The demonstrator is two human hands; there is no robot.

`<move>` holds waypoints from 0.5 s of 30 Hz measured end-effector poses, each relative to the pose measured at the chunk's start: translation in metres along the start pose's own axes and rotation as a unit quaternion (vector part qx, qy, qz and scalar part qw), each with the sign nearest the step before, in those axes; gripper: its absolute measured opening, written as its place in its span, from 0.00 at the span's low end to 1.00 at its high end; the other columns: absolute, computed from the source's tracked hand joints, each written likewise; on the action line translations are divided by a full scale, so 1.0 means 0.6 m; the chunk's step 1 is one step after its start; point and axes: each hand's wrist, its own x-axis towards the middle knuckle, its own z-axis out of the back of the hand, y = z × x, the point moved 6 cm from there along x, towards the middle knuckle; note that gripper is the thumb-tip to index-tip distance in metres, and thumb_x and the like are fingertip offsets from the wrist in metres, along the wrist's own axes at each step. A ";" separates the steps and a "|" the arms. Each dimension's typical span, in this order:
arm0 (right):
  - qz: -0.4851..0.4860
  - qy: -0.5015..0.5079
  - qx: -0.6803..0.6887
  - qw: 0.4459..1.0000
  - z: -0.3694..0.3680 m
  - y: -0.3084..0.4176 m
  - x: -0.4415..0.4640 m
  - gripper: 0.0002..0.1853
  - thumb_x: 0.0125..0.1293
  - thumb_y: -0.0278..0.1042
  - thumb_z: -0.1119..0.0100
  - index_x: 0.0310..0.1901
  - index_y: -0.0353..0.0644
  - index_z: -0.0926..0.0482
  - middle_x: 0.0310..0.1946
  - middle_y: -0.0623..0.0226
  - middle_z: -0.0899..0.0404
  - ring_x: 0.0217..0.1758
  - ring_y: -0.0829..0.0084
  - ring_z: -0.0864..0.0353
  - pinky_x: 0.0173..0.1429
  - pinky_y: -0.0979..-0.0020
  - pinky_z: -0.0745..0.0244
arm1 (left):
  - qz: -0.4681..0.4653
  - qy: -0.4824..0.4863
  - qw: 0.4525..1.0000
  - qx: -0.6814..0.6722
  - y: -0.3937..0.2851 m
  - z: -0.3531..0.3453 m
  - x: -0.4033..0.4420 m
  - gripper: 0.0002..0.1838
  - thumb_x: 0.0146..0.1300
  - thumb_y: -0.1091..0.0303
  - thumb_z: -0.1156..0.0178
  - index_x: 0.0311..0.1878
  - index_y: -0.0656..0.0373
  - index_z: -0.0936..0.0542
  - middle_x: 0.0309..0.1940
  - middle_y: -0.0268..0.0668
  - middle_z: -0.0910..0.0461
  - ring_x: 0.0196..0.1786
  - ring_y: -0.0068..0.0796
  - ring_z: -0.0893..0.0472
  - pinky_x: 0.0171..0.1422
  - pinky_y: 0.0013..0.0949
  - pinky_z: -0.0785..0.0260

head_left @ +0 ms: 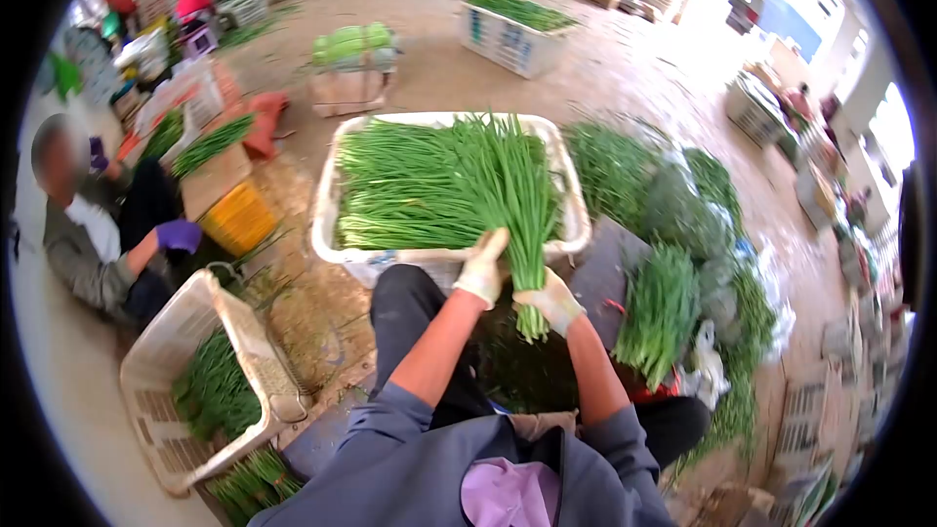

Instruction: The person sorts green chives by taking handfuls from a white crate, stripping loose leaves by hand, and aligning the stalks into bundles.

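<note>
A bunch of long green chives (pixel 522 205) stands out in front of me, its leaf tips spread over the crate and its cut ends toward me. My right hand (pixel 554 303), in a pale glove, is closed round the lower stalks near the cut ends. Higher up, my left hand (pixel 483 268), gloved too, grips the bunch from its left side; some of its fingers are hidden. Just beyond my knees, a white plastic crate (pixel 327 205) holds many more chives (pixel 405 181) laid sideways in layers.
To my right lie loose chives (pixel 659 317), a grey board (pixel 605 278) and heaped greens (pixel 683 215). A tipped white crate (pixel 259 356) with greens is at my left. Beyond it sits a person with purple gloves (pixel 179 235) by a yellow crate (pixel 239 222). Another filled crate (pixel 517 44) stands farther off.
</note>
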 end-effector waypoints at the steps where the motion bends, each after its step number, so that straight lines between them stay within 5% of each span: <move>1: -0.021 0.002 0.060 0.998 0.007 -0.007 -0.005 0.17 0.55 0.21 0.32 0.47 0.37 0.23 0.32 0.64 0.19 0.31 0.68 0.17 0.38 0.64 0.19 | 0.020 -0.073 0.994 0.074 -0.004 -0.007 -0.037 0.36 0.67 0.40 0.42 0.68 0.57 0.30 0.64 0.46 0.26 0.67 0.44 0.29 0.71 0.47 0.38; 6: -0.132 0.020 0.157 0.979 0.034 -0.087 -0.002 0.14 0.63 0.27 0.35 0.51 0.40 0.20 0.36 0.63 0.16 0.32 0.66 0.16 0.37 0.62 0.19 | 0.182 -0.230 0.956 -0.017 0.145 0.068 -0.128 0.46 0.64 0.29 0.47 0.72 0.58 0.34 0.69 0.50 0.31 0.69 0.48 0.30 0.72 0.52 0.39; 9: -0.151 0.012 0.204 0.967 0.032 -0.113 -0.009 0.15 0.66 0.31 0.36 0.54 0.41 0.21 0.40 0.61 0.15 0.36 0.65 0.14 0.41 0.59 0.17 | 0.189 -0.046 0.979 -0.068 0.178 0.041 -0.130 0.39 0.70 0.32 0.55 0.73 0.50 0.34 0.69 0.40 0.29 0.68 0.42 0.29 0.71 0.51 0.36; 15: -0.092 -0.048 0.319 0.942 0.049 -0.114 -0.009 0.17 0.72 0.34 0.42 0.59 0.37 0.25 0.49 0.60 0.17 0.45 0.64 0.15 0.49 0.58 0.18 | 0.173 -0.005 0.980 -0.097 0.176 0.033 -0.118 0.37 0.73 0.33 0.59 0.73 0.51 0.33 0.67 0.39 0.27 0.66 0.39 0.25 0.71 0.46 0.33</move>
